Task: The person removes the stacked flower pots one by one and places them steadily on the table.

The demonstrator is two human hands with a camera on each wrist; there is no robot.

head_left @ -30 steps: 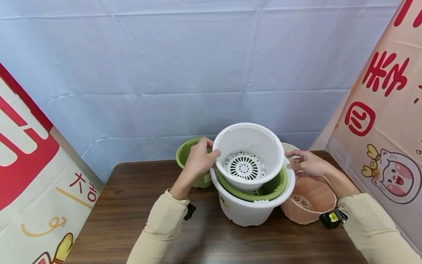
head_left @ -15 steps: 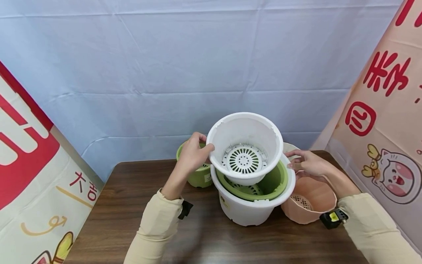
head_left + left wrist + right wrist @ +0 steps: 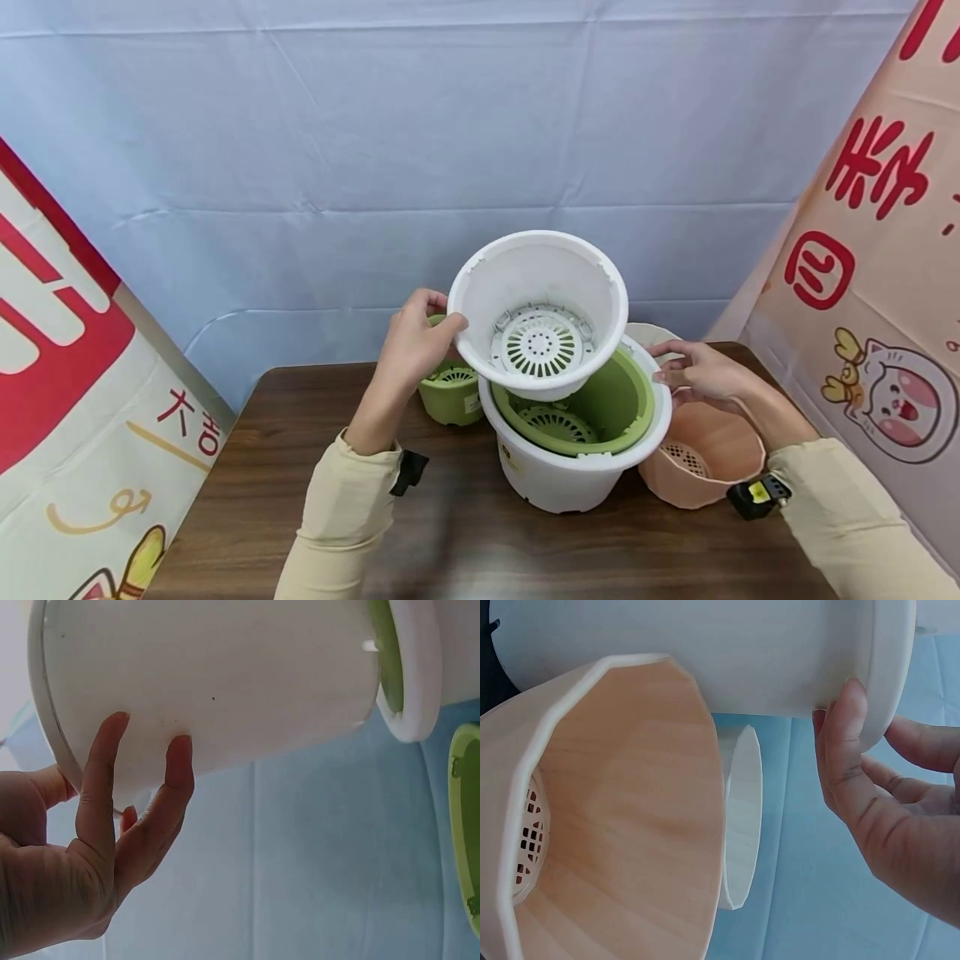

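Observation:
My left hand (image 3: 411, 343) pinches the left rim of a white flowerpot (image 3: 540, 308) with a slotted base, thumb over the rim and fingers against its outer wall. In the left wrist view, two of those fingers (image 3: 178, 761) press the pot's side (image 3: 225, 690). It hangs tilted over a green flowerpot (image 3: 622, 400) nested inside a larger white flowerpot (image 3: 551, 487). My right hand (image 3: 705, 375) grips the right rim of that larger pot, seen in the right wrist view with thumb and fingers (image 3: 851, 727) on either side of the rim (image 3: 892, 667).
A second green pot (image 3: 453, 404) stands at the back left, partly behind my left hand. To the right sits a peach faceted pot (image 3: 705, 458) with a lattice base; a cream pot (image 3: 742, 817) is behind it. Everything stands on a dark wooden table (image 3: 300, 467) before a blue cloth (image 3: 337, 167).
My left hand has lifted the white flowerpot up and to the left, out of the green one, uncovering more of the green pot's inside. My right hand has stayed on the larger pot's rim.

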